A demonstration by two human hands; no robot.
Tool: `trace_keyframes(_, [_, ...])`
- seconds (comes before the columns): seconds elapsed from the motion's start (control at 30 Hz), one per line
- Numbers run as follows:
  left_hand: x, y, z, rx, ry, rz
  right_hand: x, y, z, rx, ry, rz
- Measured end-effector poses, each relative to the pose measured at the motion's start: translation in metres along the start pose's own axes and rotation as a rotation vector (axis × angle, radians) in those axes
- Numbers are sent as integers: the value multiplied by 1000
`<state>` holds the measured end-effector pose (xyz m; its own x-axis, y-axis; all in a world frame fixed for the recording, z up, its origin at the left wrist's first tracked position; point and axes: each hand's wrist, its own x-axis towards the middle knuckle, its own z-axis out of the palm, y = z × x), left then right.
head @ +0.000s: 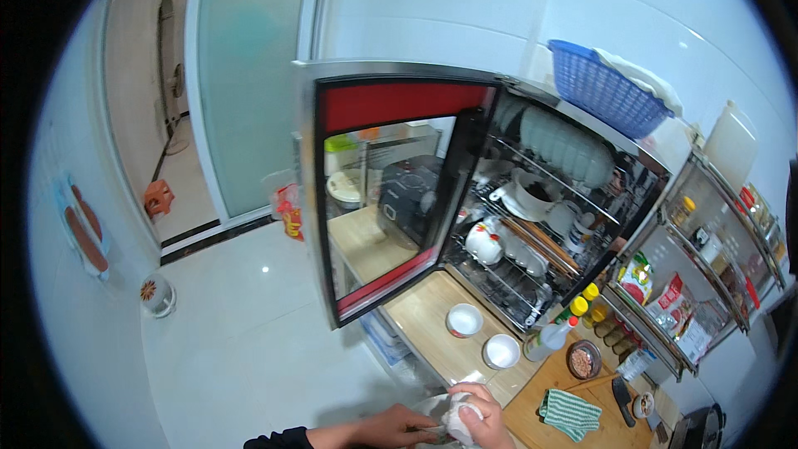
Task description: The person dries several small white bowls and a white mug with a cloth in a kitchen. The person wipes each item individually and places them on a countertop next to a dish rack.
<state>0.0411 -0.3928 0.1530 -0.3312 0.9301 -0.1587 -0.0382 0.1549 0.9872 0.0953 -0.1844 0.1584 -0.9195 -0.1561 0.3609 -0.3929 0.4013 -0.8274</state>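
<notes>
At the bottom of the view, my left hand grips the edge of a pale dish, mostly hidden by my hands; whether it is a plate or a bowl I cannot tell. My right hand is closed around a crumpled white cloth, pressed against the dish. Just beyond, two white bowls stand upright on the wooden counter. Behind them the dish cabinet has its glass door swung wide, showing stacked plates, cups and chopsticks on wire racks.
Right of the bowls are a spray bottle, yellow-capped bottles and a cutting board bearing a striped cloth, a cleaver and a bowl of chopped food. The door's lower corner juts over the tiled floor. A spice rack hangs right.
</notes>
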Motion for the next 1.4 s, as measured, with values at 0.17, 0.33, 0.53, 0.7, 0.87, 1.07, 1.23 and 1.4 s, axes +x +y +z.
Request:
trace_keyframes(0.17, [-49,-34,0,-181,-3,54,-4,-30,33,-70,-117,-36])
trace_keyframes(0.33, [-120,-44,-7,-183,48,90,13,-86,88,-228,-155,-270])
trace_keyframes(0.53, [-241,-68,-14,-596,73,328,-31,-7,206,1052,-126,357])
trace_keyframes(0.7, [-309,-99,-19,-480,234,431,-20,-63,268,1037,-19,693])
trace_keyframes(0.87, [-364,-54,-22,-283,368,-38,20,-113,301,566,-445,281])
trace_keyframes(1.07, [-401,-122,-11,-515,524,324,49,-133,350,644,-552,315])
trace_keyframes(1.23, [-429,-130,-16,-791,642,547,54,-126,411,1027,-190,656])
trace_keyframes(1.4, [-470,-126,-62,-522,694,268,113,-102,445,791,-594,409])
